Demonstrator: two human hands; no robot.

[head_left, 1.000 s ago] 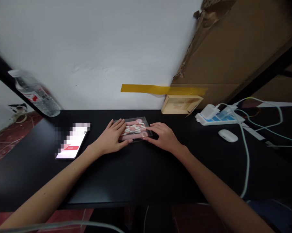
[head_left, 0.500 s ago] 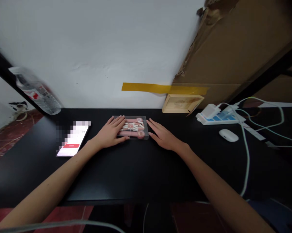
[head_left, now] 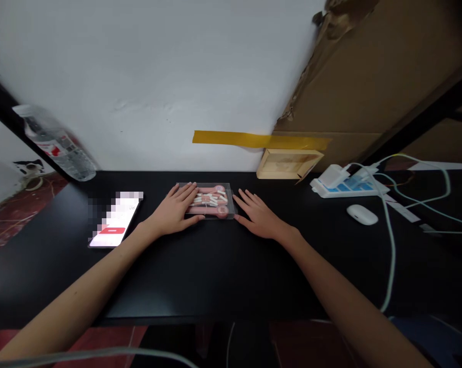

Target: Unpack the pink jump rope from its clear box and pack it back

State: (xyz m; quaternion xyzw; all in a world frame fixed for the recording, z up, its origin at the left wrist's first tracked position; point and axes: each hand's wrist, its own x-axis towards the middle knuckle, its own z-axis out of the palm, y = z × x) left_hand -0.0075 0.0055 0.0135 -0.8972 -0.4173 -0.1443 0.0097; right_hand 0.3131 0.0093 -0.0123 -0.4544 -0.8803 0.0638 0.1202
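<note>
A flat clear plastic box lies on the black table, with pink handle-like pieces and several small white-and-pink pieces inside; their kind I cannot make out. My left hand rests palm down over the box's left part, fingers stretched out, hiding that end. At the box's right edge, my right hand lies flat with its fingers spread. Its fingertips are at or very near that edge.
A phone with a lit screen lies left of my left forearm. A plastic bottle leans at the back left. At the right are a shallow wooden box, a power strip with cables, and a white oval case.
My right hand's fingers are spread a little wider than before. The left hand and the plastic box look almost unmoved.
</note>
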